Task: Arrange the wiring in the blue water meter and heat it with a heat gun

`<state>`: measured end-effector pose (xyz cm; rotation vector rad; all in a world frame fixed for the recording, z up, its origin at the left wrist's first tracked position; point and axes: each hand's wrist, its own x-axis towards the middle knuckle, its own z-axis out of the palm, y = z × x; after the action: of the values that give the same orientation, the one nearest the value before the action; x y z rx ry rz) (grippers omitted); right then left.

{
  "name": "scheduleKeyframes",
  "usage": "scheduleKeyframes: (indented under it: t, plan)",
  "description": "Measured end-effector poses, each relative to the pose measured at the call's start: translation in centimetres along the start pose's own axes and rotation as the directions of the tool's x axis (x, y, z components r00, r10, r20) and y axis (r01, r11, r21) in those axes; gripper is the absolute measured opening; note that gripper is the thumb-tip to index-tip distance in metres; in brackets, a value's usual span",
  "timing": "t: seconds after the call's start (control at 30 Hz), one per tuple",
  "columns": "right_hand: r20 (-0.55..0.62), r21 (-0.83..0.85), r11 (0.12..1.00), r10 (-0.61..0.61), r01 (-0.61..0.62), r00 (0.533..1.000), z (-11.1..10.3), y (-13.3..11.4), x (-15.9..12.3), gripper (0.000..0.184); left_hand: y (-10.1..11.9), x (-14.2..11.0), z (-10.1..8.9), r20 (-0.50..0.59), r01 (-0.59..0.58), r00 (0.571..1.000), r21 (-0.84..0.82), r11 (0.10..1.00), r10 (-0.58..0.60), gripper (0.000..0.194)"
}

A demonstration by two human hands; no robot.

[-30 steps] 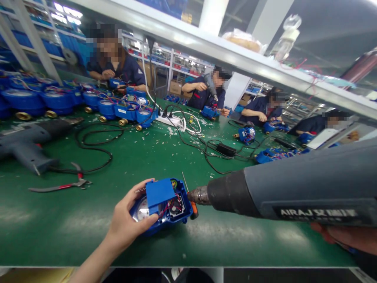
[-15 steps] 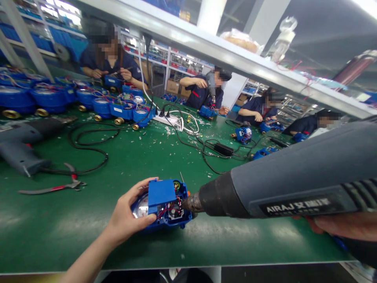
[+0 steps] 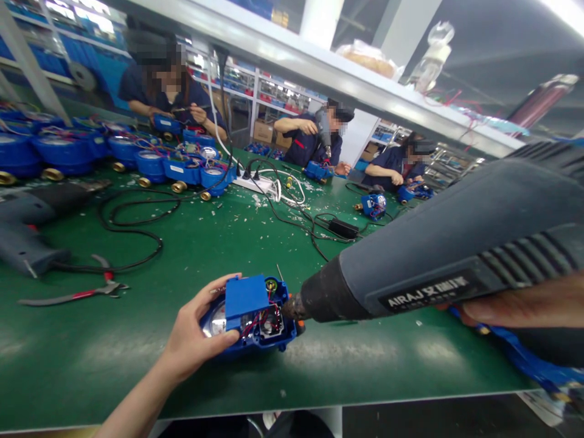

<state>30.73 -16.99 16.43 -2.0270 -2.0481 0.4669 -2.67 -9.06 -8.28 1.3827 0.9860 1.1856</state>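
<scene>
My left hand (image 3: 196, 331) grips a blue water meter (image 3: 246, 298) near the front of the green bench, thumb on the near side and fingers round the far side. The meter's right compartment is uncovered and shows red and black wires and a circuit board. My right hand (image 3: 524, 304) is wrapped round the handle of a grey heat gun (image 3: 438, 237), partly hidden behind its body. The gun's metal nozzle points left and down at the uncovered compartment, its tip at the meter's right edge; whether they touch I cannot tell.
Red-handled cutters (image 3: 86, 295) and a second heat gun (image 3: 31, 225) lie at left. Several blue meters (image 3: 155, 167) line the back left. A power strip (image 3: 255, 182) with cables sits mid-bench. A shelf (image 3: 310, 58) crosses overhead. Several co-workers (image 3: 305, 137) sit opposite.
The heat gun has tilted, its rear rising and its nozzle pointing more steeply down at the meter. My left hand keeps its grip. The whole view has shifted slightly.
</scene>
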Motion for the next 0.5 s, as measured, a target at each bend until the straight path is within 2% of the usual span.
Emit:
scheduleKeyframes:
  t: [0.23,0.33,0.4,0.5]
  plan:
    - [0.073,0.047,0.998,-0.055,0.051,0.996,-0.2,-0.3,1.2,0.039,-0.2,-0.1,0.0,-0.012,0.006,1.000,-0.024,1.000,-0.006,0.078]
    - [0.195,0.021,0.995,-0.102,0.099,0.976,-0.7,0.1,2.0,0.036,-0.1,-0.1,0.1,-0.011,0.008,1.000,-0.012,1.000,-0.009,0.078]
    - [0.290,0.032,0.996,-0.086,0.080,0.953,-1.2,0.5,2.4,0.037,-0.1,-0.1,0.1,-0.015,0.012,1.000,-0.007,1.000,-0.012,0.079]
    - [0.311,0.045,0.998,-0.058,0.046,0.949,-1.4,0.9,2.5,0.036,0.0,-0.2,0.3,-0.012,0.024,1.000,-0.015,1.000,-0.024,0.079]
